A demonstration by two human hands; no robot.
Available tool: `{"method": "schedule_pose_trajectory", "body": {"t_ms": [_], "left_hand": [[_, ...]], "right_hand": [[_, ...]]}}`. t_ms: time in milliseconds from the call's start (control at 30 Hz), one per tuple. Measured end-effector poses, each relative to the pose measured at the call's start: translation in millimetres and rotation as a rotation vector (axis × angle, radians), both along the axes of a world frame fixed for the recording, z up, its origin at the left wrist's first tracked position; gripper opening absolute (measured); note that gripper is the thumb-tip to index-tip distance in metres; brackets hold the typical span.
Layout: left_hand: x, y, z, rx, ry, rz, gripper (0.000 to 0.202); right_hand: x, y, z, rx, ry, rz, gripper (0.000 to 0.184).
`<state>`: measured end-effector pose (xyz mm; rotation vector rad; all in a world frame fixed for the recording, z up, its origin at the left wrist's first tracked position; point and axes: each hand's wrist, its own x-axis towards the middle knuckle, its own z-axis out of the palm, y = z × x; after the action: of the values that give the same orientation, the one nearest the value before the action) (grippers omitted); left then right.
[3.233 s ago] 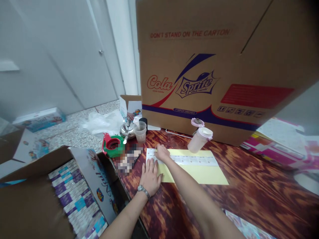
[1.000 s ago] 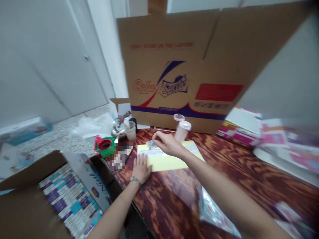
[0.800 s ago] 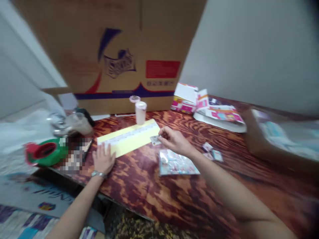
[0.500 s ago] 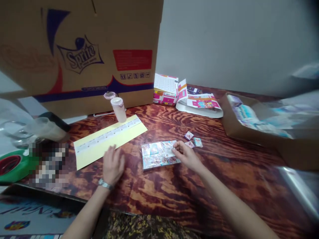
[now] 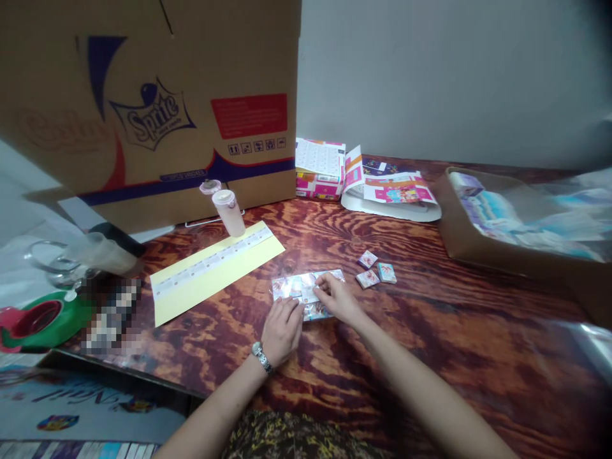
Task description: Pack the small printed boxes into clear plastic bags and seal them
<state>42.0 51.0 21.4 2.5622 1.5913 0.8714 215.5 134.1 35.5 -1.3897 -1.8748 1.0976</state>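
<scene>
Near the middle of the table (image 5: pixel 454 312), a clear-wrapped pack (image 5: pixel 287 285) lies under the left hand (image 5: pixel 283 328) and right hand (image 5: pixel 337 299)

The right hand's thumb and forefinger pinch a small pale label (image 5: pixel 308 291) over the top of the pack. The left hand's bent fingers touch the pack's near left part; whether they grip it cannot be told. A wristwatch (image 5: pixel 261 357) circles the left wrist. Just to the right, three small boxes (image 5: pixel 387 273) lie close together, apart from the pack. To the left is a yellow sheet (image 5: pixel 215 293) bearing a pale printed strip (image 5: pixel 210 262). At its far edge stands a pinkish tumbler (image 5: pixel 232 218), with a large carton (image 5: pixel 248 70) printed "Sprite" behind it. A green and red tape dispenser (image 5: pixel 60 325) occupies the near left. On the far right, an open cardboard box (image 5: pixel 478 248) holds plastic-wrapped goods (image 5: pixel 507 223).
</scene>
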Motion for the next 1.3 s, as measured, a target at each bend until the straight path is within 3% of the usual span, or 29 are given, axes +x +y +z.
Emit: {"method": "schedule_pose_trajectory", "body": {"t_ms": [433,567,733,833,933,1067,1300], "left_hand": [[1.9,13.0,-2.7,-0.047,0.176,-0.036,0.044],[1.4,14.8,-7.3,-0.075,0.221,-0.049,0.046],[-0.2,14.8,-9.8,-0.079,0.269,-0.053,0.045],[0.2,15.1,-9.1,-0.077,0.274,-0.050,0.044],[0.5,15.3,-9.7,-0.077,0.259,-0.049,0.042],[-1.5,15.8,-11.9,-0.115,0.249,-0.061,0.044],[-4.6,19.3,-5.2,-0.142,0.281,-0.070,0.046]], "right_hand": [[-2.6,1.2,-2.9,-0.034,-0.052,0.013,0.013],[-4.9,-3.7,3.5,0.043,-0.185,-0.007,0.016],[3.4,-14.1,15.4,0.128,-0.309,-0.072,0.045],[9.0,-22.0,20.7,0.298,-0.425,-0.103,0.037],[4.1,-31.8,19.2,0.462,-0.484,0.066,0.035],[-9.7,-41.1,3.6,0.608,-0.528,0.339,0.041],[2.9,-36.8,-16.1,0.558,-0.681,0.385,0.079]]}}
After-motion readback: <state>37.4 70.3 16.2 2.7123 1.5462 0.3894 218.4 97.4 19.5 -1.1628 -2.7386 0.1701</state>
